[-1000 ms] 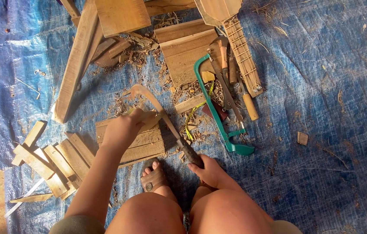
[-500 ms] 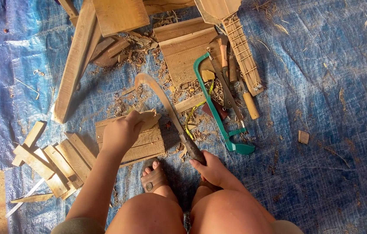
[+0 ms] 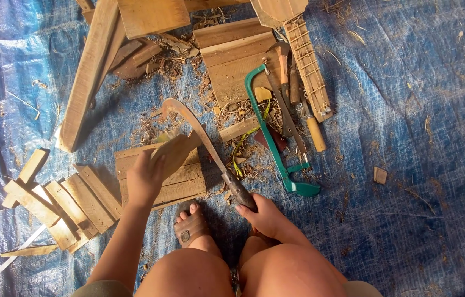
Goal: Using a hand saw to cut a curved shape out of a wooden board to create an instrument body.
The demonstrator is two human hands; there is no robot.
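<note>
Blue tarp covers the ground and carries all the material. It is creased and littered with shavings.

Long plank lies diagonally at upper left, with board offcuts beside its top end. A stack of flat boards lies at top centre. A row of short slats lies at lower left, well apart from the work.

Slatted block sits just ahead of the sandalled foot and serves as the working base.

Green-framed saw lies to the right of the block, with other hand tools and a fretted wooden neck beside it.

Curved blade runs from the right hand up and left, its tip above the block. Right hand is closed round the blade's handle. Left hand is closed on a small wood piece, holding it upright on the block, close to the blade's edge.

Risks, as judged:
- The left fingers are near the cutting edge; a glancing stroke off the small piece could reach them.
- The piece is held by hand alone, so it could twist or split unevenly.
- The foot is next to the block and open-toed; a blade overrun could strike it.
- Loose shavings may let the block shift.
</note>
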